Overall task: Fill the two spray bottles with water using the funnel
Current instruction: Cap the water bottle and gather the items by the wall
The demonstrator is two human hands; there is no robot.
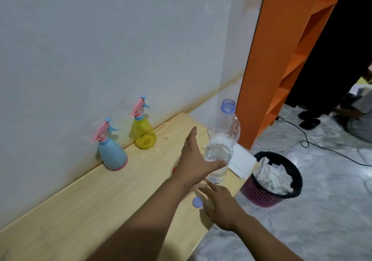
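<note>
Standing: 2 spray bottles (128, 136), 1 water bottle (221, 140), uncapped; 1 cap (197, 202).

Two plastic spray bottles, blue (113, 154) left of yellow (143, 134), on pale wooden table (80, 200) against wall, clear uncapped water bottle (221, 144) right of them near table edge, round lilac cap (197, 202) before it, pink mesh wastebasket (259, 195) on floor right of table.

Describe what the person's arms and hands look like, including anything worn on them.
Both forearms are bare as far as the picture shows: no sleeves or cuffs come into view. The left hand and the right hand carry no gloves, and no watch, bracelet or ring can be seen on either wrist or on the fingers. The picture is slightly blurred, so small marks cannot be ruled out.
</note>
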